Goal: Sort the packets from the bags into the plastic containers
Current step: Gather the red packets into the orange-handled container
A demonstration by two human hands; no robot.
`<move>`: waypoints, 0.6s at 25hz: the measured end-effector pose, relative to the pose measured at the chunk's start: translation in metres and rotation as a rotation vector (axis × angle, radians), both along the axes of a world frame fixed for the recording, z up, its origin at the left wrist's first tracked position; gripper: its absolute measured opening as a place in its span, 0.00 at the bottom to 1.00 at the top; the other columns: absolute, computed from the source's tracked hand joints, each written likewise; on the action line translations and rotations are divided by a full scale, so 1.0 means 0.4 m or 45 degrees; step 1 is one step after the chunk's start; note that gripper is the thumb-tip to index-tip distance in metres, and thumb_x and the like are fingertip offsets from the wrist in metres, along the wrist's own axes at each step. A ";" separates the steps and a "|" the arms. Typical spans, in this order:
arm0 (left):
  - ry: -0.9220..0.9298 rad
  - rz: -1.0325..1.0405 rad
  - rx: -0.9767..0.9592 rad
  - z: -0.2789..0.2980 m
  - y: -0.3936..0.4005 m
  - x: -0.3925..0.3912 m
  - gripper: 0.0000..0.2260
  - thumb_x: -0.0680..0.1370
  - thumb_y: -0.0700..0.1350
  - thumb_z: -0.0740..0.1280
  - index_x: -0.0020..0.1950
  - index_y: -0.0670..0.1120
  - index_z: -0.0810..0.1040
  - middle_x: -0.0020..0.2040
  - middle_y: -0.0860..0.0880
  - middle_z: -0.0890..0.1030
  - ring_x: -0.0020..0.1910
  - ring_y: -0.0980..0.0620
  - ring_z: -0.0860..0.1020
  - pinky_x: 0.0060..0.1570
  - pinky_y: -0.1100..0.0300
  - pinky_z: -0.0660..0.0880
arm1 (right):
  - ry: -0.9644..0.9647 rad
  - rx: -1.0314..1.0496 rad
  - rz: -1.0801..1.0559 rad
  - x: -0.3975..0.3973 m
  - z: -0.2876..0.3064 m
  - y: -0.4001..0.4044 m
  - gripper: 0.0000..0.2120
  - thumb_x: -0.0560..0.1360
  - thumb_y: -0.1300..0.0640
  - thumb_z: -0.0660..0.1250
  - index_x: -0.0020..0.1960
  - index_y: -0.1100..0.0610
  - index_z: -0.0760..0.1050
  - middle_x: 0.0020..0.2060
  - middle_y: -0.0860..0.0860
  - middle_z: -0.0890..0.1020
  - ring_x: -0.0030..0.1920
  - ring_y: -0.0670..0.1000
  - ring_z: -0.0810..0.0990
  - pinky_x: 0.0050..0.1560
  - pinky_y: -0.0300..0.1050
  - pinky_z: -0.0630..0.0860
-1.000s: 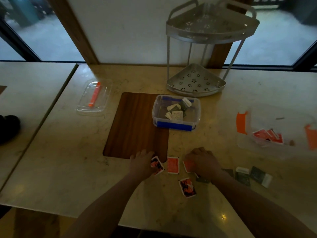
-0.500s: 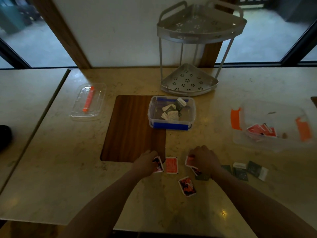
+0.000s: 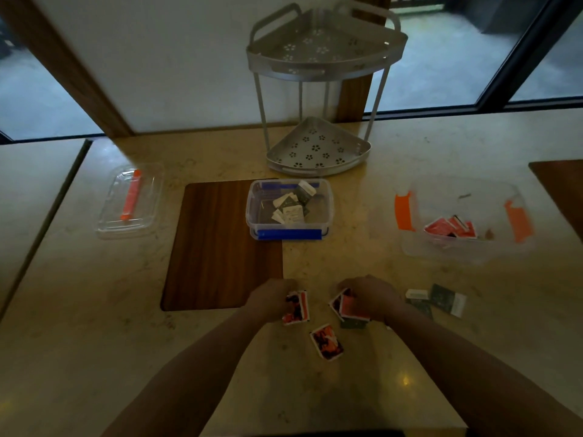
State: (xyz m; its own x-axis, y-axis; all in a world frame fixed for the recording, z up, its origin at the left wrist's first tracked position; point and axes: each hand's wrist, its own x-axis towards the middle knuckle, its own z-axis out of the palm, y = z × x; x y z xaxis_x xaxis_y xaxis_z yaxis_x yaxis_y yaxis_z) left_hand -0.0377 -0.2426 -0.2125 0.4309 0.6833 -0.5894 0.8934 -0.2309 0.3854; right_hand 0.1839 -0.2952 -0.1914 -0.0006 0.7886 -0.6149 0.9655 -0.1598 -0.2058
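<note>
The left hand (image 3: pixel 272 299) pinches 2 red-and-black paper packets (image 3: pixel 296 307); the right hand (image 3: pixel 369 296) curls round a fan of red packets (image 3: pixel 347 305). 1 loose red-and-black packet (image 3: pixel 327 341) lies on the marble table (image 3: pixel 94 310) at 6 o'clock from the gap between both hands, its long axis toward 11 o'clock, roughly equally near each. The clear orange-latched plastic container (image 3: pixel 467 253) holding red packets sits at 2 o'clock, nearer the right hand.

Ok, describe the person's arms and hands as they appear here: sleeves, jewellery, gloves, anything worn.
Both forearms come in from the bottom edge bare; no sleeve shows up to where the picture cuts them off. The left hand and the right hand are ungloved. No watch, bracelet or ring can be made out on either wrist or on the fingers, though the picture is dim and a little blurred, so small items could go unseen.
</note>
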 end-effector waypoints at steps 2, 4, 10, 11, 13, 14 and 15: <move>0.066 -0.075 0.122 -0.002 -0.016 0.006 0.20 0.78 0.45 0.66 0.70 0.50 0.70 0.62 0.47 0.78 0.58 0.49 0.78 0.55 0.53 0.78 | -0.079 0.038 0.092 -0.005 -0.013 -0.007 0.21 0.78 0.51 0.61 0.70 0.46 0.68 0.64 0.51 0.75 0.62 0.53 0.74 0.56 0.48 0.75; 0.100 -0.109 0.198 -0.005 -0.025 0.011 0.18 0.78 0.45 0.65 0.69 0.51 0.72 0.61 0.47 0.79 0.56 0.49 0.79 0.53 0.53 0.79 | -0.153 0.083 0.198 -0.012 -0.019 -0.008 0.18 0.78 0.52 0.61 0.68 0.47 0.69 0.62 0.51 0.76 0.62 0.53 0.73 0.54 0.49 0.75; -0.052 -0.023 0.220 -0.022 -0.027 0.009 0.15 0.76 0.45 0.68 0.62 0.52 0.73 0.64 0.51 0.69 0.57 0.51 0.75 0.52 0.56 0.77 | -0.244 0.245 0.263 -0.015 -0.011 -0.010 0.15 0.76 0.52 0.63 0.63 0.50 0.72 0.63 0.53 0.70 0.63 0.57 0.68 0.59 0.52 0.72; -0.056 -0.032 0.210 -0.024 -0.028 0.007 0.15 0.76 0.44 0.68 0.61 0.52 0.73 0.64 0.51 0.71 0.58 0.51 0.74 0.53 0.55 0.77 | -0.228 0.240 0.264 -0.018 -0.011 -0.011 0.14 0.77 0.52 0.63 0.61 0.50 0.72 0.62 0.53 0.71 0.62 0.56 0.69 0.58 0.52 0.71; -0.073 -0.022 0.134 -0.022 -0.027 0.004 0.13 0.75 0.44 0.68 0.58 0.52 0.72 0.60 0.49 0.75 0.56 0.50 0.75 0.54 0.51 0.78 | -0.134 0.218 0.203 -0.023 -0.005 -0.015 0.09 0.77 0.53 0.62 0.56 0.51 0.72 0.56 0.52 0.77 0.57 0.54 0.73 0.52 0.49 0.72; -0.096 -0.003 0.061 -0.019 -0.023 0.003 0.12 0.75 0.43 0.68 0.56 0.52 0.71 0.59 0.48 0.76 0.55 0.50 0.77 0.53 0.51 0.79 | -0.066 0.197 0.132 -0.024 0.000 -0.018 0.07 0.76 0.53 0.63 0.55 0.50 0.73 0.53 0.51 0.78 0.53 0.52 0.75 0.49 0.47 0.73; -0.138 0.023 -0.024 -0.011 -0.017 0.002 0.12 0.75 0.43 0.69 0.56 0.52 0.71 0.58 0.48 0.77 0.54 0.50 0.78 0.52 0.51 0.80 | 0.008 0.167 0.048 -0.022 0.008 -0.019 0.07 0.76 0.52 0.65 0.54 0.50 0.73 0.50 0.50 0.79 0.50 0.51 0.76 0.47 0.46 0.75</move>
State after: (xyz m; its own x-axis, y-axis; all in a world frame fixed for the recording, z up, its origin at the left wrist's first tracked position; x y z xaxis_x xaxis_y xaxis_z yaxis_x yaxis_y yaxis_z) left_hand -0.0368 -0.2495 -0.2170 0.4803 0.6809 -0.5529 0.8502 -0.2067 0.4841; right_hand 0.1749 -0.3030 -0.1884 -0.0350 0.8616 -0.5064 0.9690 -0.0948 -0.2283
